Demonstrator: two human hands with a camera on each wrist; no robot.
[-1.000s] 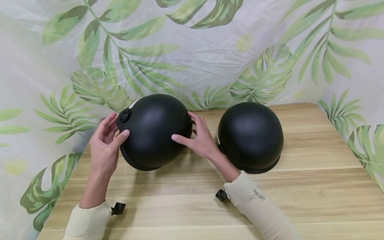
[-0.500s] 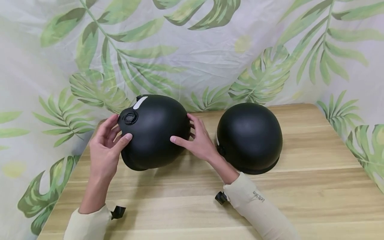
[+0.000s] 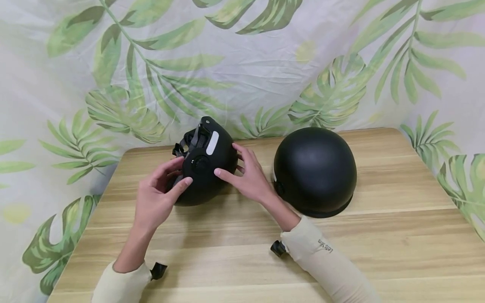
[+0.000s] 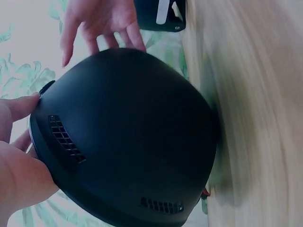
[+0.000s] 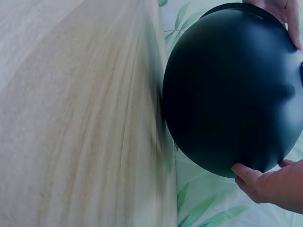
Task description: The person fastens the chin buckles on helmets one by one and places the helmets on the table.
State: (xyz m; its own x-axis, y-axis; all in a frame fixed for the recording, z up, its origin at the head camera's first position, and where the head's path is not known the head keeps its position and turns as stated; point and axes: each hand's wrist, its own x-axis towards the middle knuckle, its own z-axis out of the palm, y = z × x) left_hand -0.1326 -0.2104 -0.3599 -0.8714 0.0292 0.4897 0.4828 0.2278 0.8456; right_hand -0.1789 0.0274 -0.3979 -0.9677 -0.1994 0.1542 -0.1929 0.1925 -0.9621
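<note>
Fingers (image 3: 243, 152) of left hand (image 3: 156, 202), right hand (image 3: 251, 181) clamped on one tilted helmet (image 3: 206, 182); second helmet (image 3: 315, 171) on table (image 3: 401, 244).

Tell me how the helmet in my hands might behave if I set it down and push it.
Set dome-down, the helmet would probably rock or roll, given its rounded shape. It seems stiff: no dent shows where the right hand grips. The thin grey strap inside may flop.

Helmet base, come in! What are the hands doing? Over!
Left hand, right hand: both holding tilted helmet. Straps showing inside it. Second helmet on table, seemingly not blocking.
</note>
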